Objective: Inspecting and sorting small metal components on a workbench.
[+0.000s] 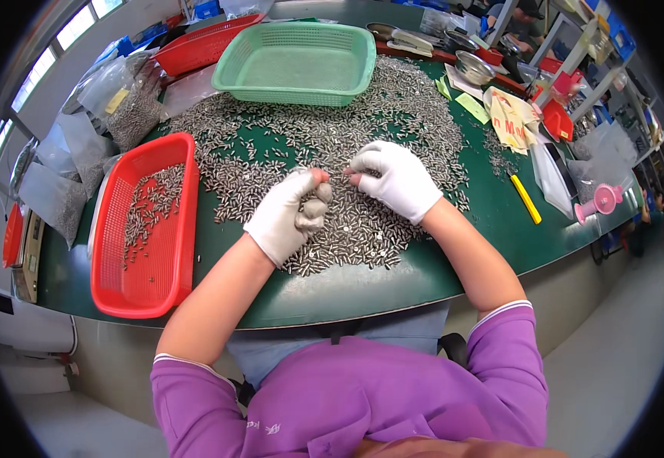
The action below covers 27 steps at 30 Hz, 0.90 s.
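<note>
Heaps of small silvery metal parts (347,237), short and pin-like, spread across the green table in front of me. My left hand (290,215), in a white glove with bare thumb tip and greyed fingers, is curled closed over the near part of the heap. Facing it a short gap away, my right hand (394,179) wears a similar white glove, its bare fingertips drawn together just above the parts. Whatever either hand holds is too small or too covered to make out.
To the left stands a red plastic basket (183,252) with some of the metal parts inside. A light green basket (294,98) sits on the heap's far side. Clear bags (57,195) of parts line the left edge. At right lie a yellow-handled cutter (525,200) and a pink spool-like item (600,203).
</note>
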Each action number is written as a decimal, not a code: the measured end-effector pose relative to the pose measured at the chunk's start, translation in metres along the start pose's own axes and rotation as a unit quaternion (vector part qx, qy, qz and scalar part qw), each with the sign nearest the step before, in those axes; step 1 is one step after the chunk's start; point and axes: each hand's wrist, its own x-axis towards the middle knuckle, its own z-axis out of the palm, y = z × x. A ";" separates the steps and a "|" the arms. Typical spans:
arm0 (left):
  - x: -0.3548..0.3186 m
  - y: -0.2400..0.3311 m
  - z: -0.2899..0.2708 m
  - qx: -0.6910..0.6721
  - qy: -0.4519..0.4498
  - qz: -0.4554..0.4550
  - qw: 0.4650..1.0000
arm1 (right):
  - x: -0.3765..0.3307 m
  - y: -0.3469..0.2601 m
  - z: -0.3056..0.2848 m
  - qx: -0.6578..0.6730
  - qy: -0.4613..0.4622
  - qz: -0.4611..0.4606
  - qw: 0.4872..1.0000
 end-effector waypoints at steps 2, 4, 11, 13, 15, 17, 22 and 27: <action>-0.002 -0.009 0.005 0.025 0.008 0.003 1.000 | -0.002 -0.002 -0.004 0.087 0.007 0.034 0.996; -0.007 -0.016 0.007 0.075 0.019 0.009 0.997 | 0.001 -0.007 -0.007 0.077 0.034 -0.039 0.996; -0.016 -0.016 0.017 0.160 0.030 -0.016 0.987 | 0.005 -0.025 -0.012 -0.014 -0.033 -0.169 0.985; -0.017 -0.017 0.015 0.152 0.027 -0.015 0.988 | 0.004 -0.024 -0.011 0.002 -0.022 -0.153 0.988; -0.016 -0.018 0.010 0.142 0.020 -0.015 0.990 | 0.000 -0.017 -0.007 -0.021 0.020 -0.093 0.995; -0.015 -0.018 0.010 0.137 0.021 -0.014 0.990 | -0.005 -0.006 -0.009 -0.086 -0.031 0.001 0.996; -0.016 -0.018 0.009 0.106 0.005 -0.014 0.994 | -0.009 0.004 0.001 -0.101 -0.079 0.040 0.991; -0.017 -0.017 0.007 0.103 0.010 -0.023 0.994 | -0.006 0.002 0.002 -0.087 -0.041 0.032 0.995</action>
